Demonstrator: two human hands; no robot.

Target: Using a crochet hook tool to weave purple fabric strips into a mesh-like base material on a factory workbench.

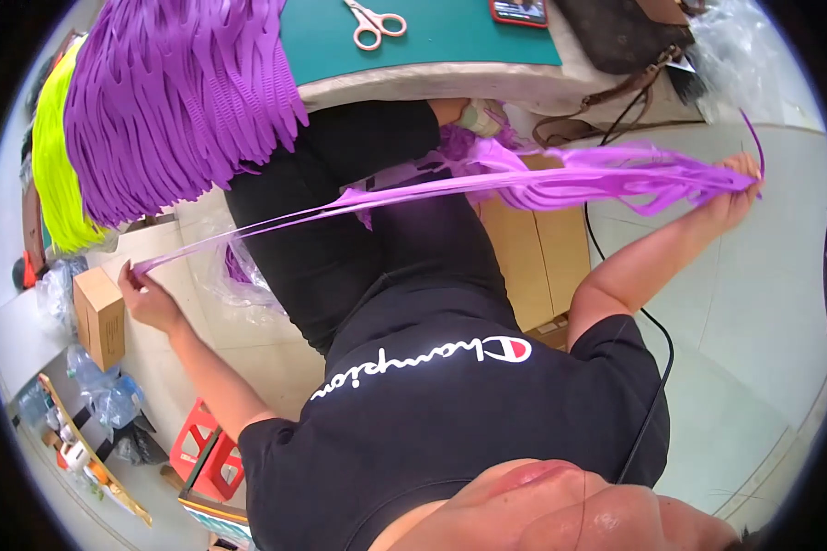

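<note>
Head view, left grip: the left hand (152,301) has thumb and fingertips pinched together on one narrow end of the purple strands (597,179).
Right grip: the right hand (730,191) is curled tight around their gathered bunch, a darker strip poking up beyond it.
Purple strands: between the two hands, over the lap; smooth, glossy and ribbon-like, taut and thin near the left grip, loose and looped (almost a tangle) near the right.
Fringes: ahead of the left grip, a thick purple fringe (184,101) of soft flat strips, with a yellow-green fringe (57,165) outward of it.
Worktop: ahead of both grips, a flat green mat (432,50) bears pale-handled scissors (373,23) and a phone (520,11).
Table edge: a pale, curving rim (386,90) runs ahead of the taut stretch, apart from the left hand.
Bag: a brown bag (606,32) with straps lies ahead and inward of the right grip.
Room at left: a small carton (99,317) stands just outward of the pinch; crinkled clear plastic (234,275) lies inward and lower.
Room at right: pale floor (726,303) spreads behind the fist; a large cardboard box (542,248) sits inward and lower.
</note>
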